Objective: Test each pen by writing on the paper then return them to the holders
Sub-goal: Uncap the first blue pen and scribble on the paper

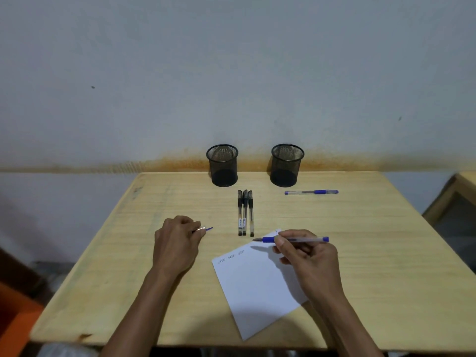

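Right hand (306, 256) pinches an uncapped blue pen (291, 239) at its grip section, fingers curled round the barrel; long axis roughly level across the view, tip pointing toward the left hand, tail out past the knuckles. Tip hangs just over the far corner of the paper (257, 287), apparently not yet touching. The sheet spreads below and toward the person from the grip; three short scribbles (231, 256) sit along its upper edge, just below and left of the tip. Left hand (175, 246) is closed round the pen cap (206, 229), blue clip poking out toward the right hand. Three black pens (245, 213) lie side by side just beyond the tip, axes pointing away from the person. A capped blue pen (311, 192) lies farther off, beyond the right hand, near the right holder (286, 164); left holder (223, 164) stands well beyond the left hand (both look empty). Judgement: next move is a short drop of the tip onto bare paper right of the scribbles; right hand is placed for it.
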Available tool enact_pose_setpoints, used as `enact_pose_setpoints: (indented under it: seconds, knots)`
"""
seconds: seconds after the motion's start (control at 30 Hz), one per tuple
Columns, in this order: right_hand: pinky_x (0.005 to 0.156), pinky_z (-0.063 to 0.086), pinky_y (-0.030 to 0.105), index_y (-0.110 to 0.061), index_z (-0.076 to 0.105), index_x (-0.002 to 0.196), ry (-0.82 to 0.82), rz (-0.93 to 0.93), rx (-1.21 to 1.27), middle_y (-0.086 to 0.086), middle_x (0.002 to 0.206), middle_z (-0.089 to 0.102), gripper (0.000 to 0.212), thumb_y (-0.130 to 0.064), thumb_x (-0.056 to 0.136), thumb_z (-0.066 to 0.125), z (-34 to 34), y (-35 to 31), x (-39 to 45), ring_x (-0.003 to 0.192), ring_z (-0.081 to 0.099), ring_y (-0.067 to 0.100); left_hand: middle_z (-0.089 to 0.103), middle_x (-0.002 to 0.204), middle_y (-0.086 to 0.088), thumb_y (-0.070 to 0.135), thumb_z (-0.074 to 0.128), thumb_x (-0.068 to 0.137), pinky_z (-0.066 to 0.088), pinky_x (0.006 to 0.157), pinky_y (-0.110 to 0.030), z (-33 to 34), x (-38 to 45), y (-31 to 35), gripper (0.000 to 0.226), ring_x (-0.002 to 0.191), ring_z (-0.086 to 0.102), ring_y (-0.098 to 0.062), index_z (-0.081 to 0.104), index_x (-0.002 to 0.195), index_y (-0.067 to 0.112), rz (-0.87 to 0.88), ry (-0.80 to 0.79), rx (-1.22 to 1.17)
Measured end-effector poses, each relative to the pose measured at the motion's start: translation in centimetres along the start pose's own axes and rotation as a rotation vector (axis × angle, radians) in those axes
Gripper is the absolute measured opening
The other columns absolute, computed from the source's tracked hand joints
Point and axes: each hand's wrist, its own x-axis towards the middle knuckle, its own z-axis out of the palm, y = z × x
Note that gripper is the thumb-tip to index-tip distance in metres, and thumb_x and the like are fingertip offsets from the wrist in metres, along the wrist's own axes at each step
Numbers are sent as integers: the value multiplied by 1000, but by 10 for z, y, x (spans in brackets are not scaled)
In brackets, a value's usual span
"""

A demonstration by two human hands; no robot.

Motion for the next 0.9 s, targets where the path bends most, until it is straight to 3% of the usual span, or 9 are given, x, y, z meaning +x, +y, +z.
enact_pose_setpoints:
  seconds: [0.13,0.23,0.33,0.43,0.53,0.6,0.7,0.9]
  knots:
    - [62,62,25,-2,69,94,-21,27,57,8,79,79,6,-7,94,67,3,-3,-3,74,78,20,68,115,1,49,59,82,46,88,-39,-8,-11,6,54,109,58,-27,66,126,19,-47,-12,-114]
    - [63,63,27,1,61,97,-46,60,84,12,84,79,6,-4,96,64,8,-6,-5,77,78,21,64,121,9,48,64,83,45,96,-41,-11,-34,19,51,115,53,-15,63,128,25,38,36,-213]
    - [64,64,32,0,59,90,-57,15,-21,10,83,76,18,3,84,76,16,-1,-2,77,77,20,62,127,13,55,64,84,43,103,-41,-4,-56,30,49,121,51,-7,65,126,31,193,-88,-223]
    - [60,60,26,-5,66,84,-86,-11,-143,6,74,73,13,5,84,74,23,4,2,67,73,14,53,140,15,75,49,82,25,117,-38,7,-66,28,59,132,41,-5,57,132,43,258,-229,-88]
    - [65,61,26,-8,70,82,-162,0,-220,4,76,75,13,4,83,74,28,8,5,71,73,15,44,149,18,81,40,80,12,119,-33,8,-67,26,62,139,32,-3,56,132,49,261,-263,-44]
    - [66,61,27,-9,71,80,-196,-20,-282,5,79,75,13,3,80,77,29,9,6,73,72,16,44,149,17,81,39,81,13,120,-36,8,-67,25,62,140,33,-5,57,131,49,275,-262,-42]
    - [62,61,39,-8,70,82,-202,-4,-308,10,75,74,14,4,78,76,31,7,11,72,73,27,49,147,13,79,41,83,17,119,-37,9,-67,24,60,138,39,-9,61,128,45,307,-224,-27]
    - [53,58,55,-12,71,71,-200,31,-361,14,66,71,14,0,72,79,36,15,22,63,69,40,61,136,2,68,55,87,35,110,-49,16,-70,19,50,127,55,-20,72,117,32,407,-90,-48]
